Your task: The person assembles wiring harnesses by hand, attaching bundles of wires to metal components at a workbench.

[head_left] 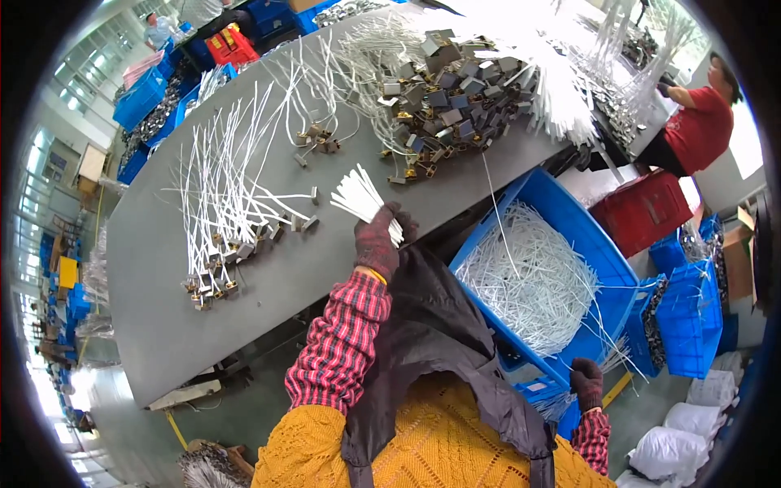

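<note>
Head view, the only view supplied. The left hand [379, 240], gloved, is closed round a bundle of white strips [364, 195], held above the near edge of the grey bench [163, 325]; the strips fan upward out of the fist. The right hand [587, 382], also gloved, hangs low beside the near corner of the blue crate [569, 215]; its fingers look loosely curled and I see nothing in it, though the grip cannot be told for certain at this size. The crate stands just right of the person, below bench level, and holds a dense heap of loose white strips [533, 281]. On the bench, a laid-out group of finished pieces [215, 203], white strips with small metal ends, lies to the left of the held bundle, ends gathered toward the near edge. Farther back sits a large pile of metal clips [443, 98] tangled with white strips. Judgement on progress: a modest batch lies sorted on the bench, while the crate remains well filled and the rear pile large, so most of the work appears outstanding. A second person in red [701, 126] works at the far right end, hands apart from the wearer's.
</note>
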Available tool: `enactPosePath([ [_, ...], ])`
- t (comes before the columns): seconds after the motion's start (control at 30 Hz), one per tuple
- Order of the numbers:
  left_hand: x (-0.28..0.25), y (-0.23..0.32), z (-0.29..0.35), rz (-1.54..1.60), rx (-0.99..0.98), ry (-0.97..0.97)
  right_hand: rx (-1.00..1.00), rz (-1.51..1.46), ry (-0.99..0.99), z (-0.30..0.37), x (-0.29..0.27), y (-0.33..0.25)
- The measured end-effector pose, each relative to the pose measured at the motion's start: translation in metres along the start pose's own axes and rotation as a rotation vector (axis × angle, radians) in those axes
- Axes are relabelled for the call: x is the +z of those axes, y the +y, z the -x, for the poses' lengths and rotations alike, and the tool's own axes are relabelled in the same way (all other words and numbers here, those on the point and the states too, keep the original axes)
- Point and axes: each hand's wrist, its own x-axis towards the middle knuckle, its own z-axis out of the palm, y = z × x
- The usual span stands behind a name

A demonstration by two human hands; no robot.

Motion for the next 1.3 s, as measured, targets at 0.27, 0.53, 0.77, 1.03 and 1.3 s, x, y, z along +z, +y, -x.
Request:
enactPosePath([
  [0.27,0.058,-0.155,0.041,0.141,-0.338,-0.208,0.205,0.042,-0.197,0.062,0.010,-0.017],
  [0.53,0.069,-0.051,0.023,0.351,-0.128,-0.375,0.297,0.162,-0.055,0.077,-0.049,0.043],
  [0.77,0.017,0.024,0.000,0.313,0.016,-0.089,0.174,0.150,-0.064,0.004,-0.041,0.034],
  [1.03,-0.014,0.048,0.005,0.298,0.114,-0.044,0.157,0.157,-0.116,-0.024,-0.034,0.029],
  [1.3,-0.007,0.021,0.028,0.329,0.007,-0.115,-0.029,0.071,-0.302,-0.042,0.127,-0.075],
])
